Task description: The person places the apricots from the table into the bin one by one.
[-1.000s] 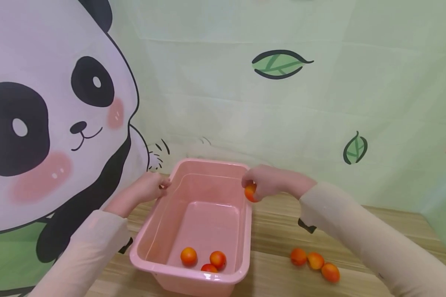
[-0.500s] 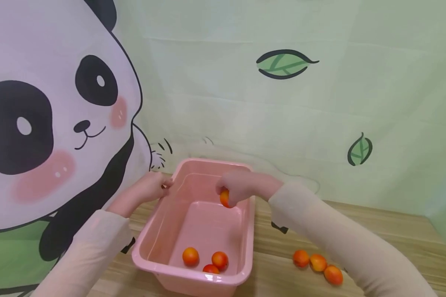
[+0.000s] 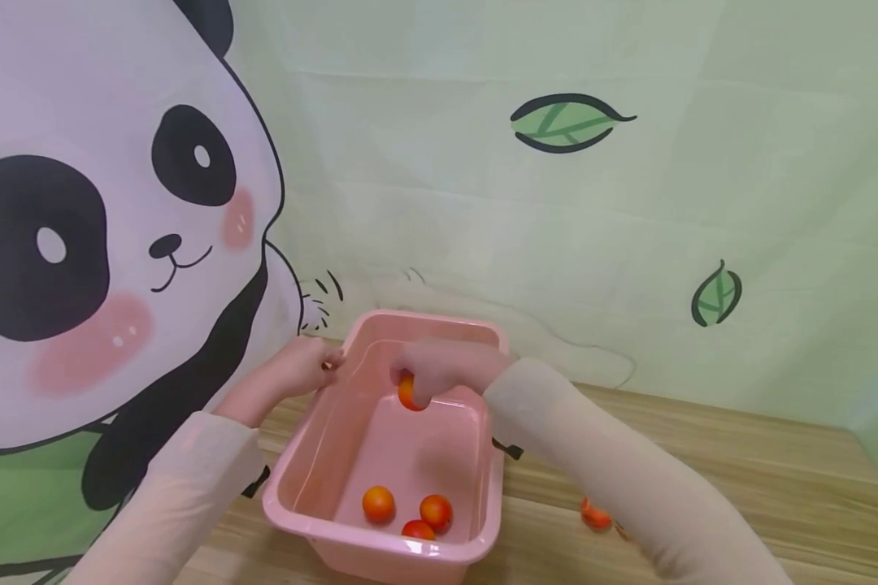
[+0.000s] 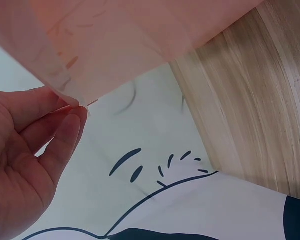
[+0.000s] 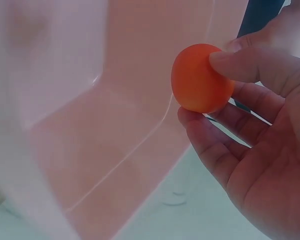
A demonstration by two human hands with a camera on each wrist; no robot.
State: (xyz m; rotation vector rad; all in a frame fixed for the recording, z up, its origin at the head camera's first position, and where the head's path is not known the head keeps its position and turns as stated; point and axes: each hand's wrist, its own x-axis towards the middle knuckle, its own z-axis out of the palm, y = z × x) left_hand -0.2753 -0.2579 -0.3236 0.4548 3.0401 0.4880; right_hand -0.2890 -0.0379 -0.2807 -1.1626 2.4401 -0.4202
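Observation:
A pink plastic tub (image 3: 366, 542) stands on the wooden table. At its far left rim my left hand (image 3: 303, 370) pinches the edge between thumb and fingers; the left wrist view shows the fingertips meeting at a corner of the tub (image 4: 125, 45). Inside the tub's far part, above its floor, my right hand (image 3: 449, 366) holds a round orange-red fruit (image 3: 410, 394). The right wrist view shows this fruit (image 5: 197, 80) gripped by thumb and fingertips. Three similar fruits (image 3: 378, 504) lie at the near end of the tub floor.
More orange-red fruit (image 3: 596, 516) lies on the table (image 3: 746, 463) right of the tub, partly covered by my right sleeve (image 3: 600, 455). Behind the table hangs a pale green cloth (image 3: 424, 203) with a panda and leaves printed on it.
My right hand has carried the fruit leftward from the tub's right rim to over its inside. The right sleeve now covers some table fruit. My left hand keeps its hold on the rim.

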